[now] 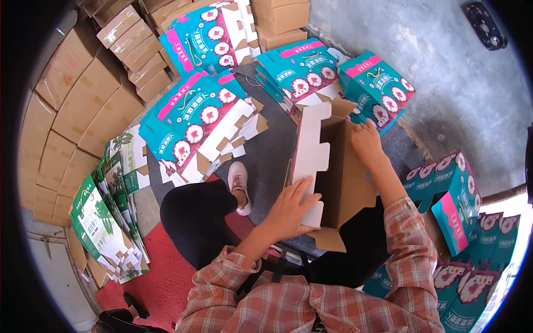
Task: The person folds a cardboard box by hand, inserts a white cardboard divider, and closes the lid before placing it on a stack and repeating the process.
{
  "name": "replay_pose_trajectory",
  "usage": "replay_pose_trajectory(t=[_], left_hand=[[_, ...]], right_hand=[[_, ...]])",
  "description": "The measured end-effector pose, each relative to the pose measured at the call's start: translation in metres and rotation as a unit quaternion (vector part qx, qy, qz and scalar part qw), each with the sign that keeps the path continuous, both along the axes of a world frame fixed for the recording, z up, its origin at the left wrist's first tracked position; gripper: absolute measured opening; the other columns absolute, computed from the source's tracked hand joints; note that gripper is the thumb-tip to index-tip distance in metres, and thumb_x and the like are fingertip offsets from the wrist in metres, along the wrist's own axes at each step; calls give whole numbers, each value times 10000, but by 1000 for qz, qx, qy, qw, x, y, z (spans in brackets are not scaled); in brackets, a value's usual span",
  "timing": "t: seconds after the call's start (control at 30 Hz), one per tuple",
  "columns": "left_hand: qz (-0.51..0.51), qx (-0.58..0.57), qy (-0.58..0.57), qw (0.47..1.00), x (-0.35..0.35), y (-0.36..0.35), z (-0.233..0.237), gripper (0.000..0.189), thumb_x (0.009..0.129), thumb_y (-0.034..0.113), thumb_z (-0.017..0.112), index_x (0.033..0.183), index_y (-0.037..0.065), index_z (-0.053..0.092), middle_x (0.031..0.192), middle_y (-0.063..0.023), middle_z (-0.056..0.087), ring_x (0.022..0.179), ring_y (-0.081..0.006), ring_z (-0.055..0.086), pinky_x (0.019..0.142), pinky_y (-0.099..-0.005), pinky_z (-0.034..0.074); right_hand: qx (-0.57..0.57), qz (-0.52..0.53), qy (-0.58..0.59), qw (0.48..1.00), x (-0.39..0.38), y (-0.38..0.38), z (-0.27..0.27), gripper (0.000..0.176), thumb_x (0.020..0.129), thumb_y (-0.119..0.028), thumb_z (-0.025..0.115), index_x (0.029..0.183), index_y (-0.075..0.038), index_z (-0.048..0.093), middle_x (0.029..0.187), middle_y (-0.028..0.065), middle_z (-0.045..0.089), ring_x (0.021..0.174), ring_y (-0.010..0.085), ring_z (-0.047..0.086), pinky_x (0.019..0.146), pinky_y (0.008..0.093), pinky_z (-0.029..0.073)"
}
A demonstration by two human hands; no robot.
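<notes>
An opened-out cardboard box (pixel 347 177) stands in front of my body with its brown inside facing up and its end flaps standing out. Along its left side runs a white notched flap (pixel 312 139). My left hand (pixel 291 208) grips the lower part of this flap, fingers over its face. On the opposite side, my right hand (pixel 366 145) is closed over the box's upper right edge, its fingertips partly hidden. Just beyond the right hand stands a folded-up teal and pink box (pixel 377 83).
Flat teal printed cartons lie in piles (pixel 194 122) ahead and to the left, with another pile (pixel 300 69) farther back. Green and white cartons (pixel 102 222) lean at the left. Brown boxes (pixel 72 111) are stacked behind them. Made-up teal boxes (pixel 452 200) stand at the right.
</notes>
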State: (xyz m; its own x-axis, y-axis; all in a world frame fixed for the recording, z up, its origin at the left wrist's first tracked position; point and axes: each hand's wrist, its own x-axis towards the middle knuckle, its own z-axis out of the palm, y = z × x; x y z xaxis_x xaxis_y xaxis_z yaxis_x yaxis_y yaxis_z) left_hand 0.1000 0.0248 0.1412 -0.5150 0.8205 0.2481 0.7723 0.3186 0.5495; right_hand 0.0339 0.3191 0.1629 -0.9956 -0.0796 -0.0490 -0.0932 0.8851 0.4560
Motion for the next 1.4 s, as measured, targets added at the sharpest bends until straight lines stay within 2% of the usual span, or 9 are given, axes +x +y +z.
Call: replay_pose_trajectory(t=[0.1,0.17,0.27,0.4,0.6,1.1,1.17,1.27,1.4], left_hand=[[5,11,-13,1000,5,1,2,786,617,413,812,1265,86,509,1447,-248,275,1336,-404,282,1082,-477,278],[10,10,-17,1000,5,0,0,788,623,417,808,1272,87,505,1449,-249,270,1337,-403,279,1082,-479,275],[10,8,-21,1000,7,-1,2,795,636,425,798,1291,89,496,1453,-251,261,1342,-403,272,1084,-481,270],[15,-1,-23,1000,6,-1,3,818,647,437,786,1322,94,477,1458,-252,251,1349,-402,259,1089,-484,258],[-6,-23,-36,999,3,0,7,804,657,438,779,1321,94,481,1463,-249,246,1354,-398,251,1094,-487,246],[-48,-47,-16,998,3,2,-3,673,817,574,576,1272,80,547,1446,-242,315,1360,-391,256,1110,-486,188],[-67,-59,-32,995,6,-7,-3,647,822,573,569,1247,85,572,1442,-229,331,1359,-392,259,1114,-493,177],[-81,-49,-62,994,9,-18,4,630,828,572,563,1231,88,585,1445,-219,331,1360,-386,264,1111,-515,171],[-37,-40,-67,996,32,-18,-6,555,818,511,609,1179,89,610,1442,-213,337,1360,-370,273,1106,-529,173]], right_hand=[[-62,-33,15,997,-13,6,-12,293,830,-187,572,1068,-19,601,986,178,624,983,294,617,933,405,447],[-280,-168,119,938,-15,2,-17,466,873,-332,577,1190,4,512,1035,201,624,957,341,628,898,436,463],[-430,-164,179,870,-28,12,-25,623,886,-401,573,1334,-13,380,1126,229,602,982,388,609,859,446,473],[-577,-142,196,780,-52,36,-48,493,900,-420,550,1233,-58,514,1036,225,639,948,404,609,809,436,470],[-543,-116,148,818,-54,49,-55,449,934,-450,475,1014,-23,589,899,229,634,894,398,607,748,437,454],[-613,-216,130,748,-49,62,-56,483,945,-444,440,1193,-52,575,1090,225,626,1060,396,571,904,404,438],[-584,-117,117,795,-48,58,-56,381,930,-365,493,1101,-39,592,1008,229,635,980,395,592,834,409,455],[-491,-172,73,851,-45,53,-50,271,891,-275,555,991,-24,578,891,226,629,875,390,606,743,421,461],[-522,-127,125,834,-44,55,-57,219,857,-222,590,921,-16,549,806,218,610,799,382,607,687,433,456]])
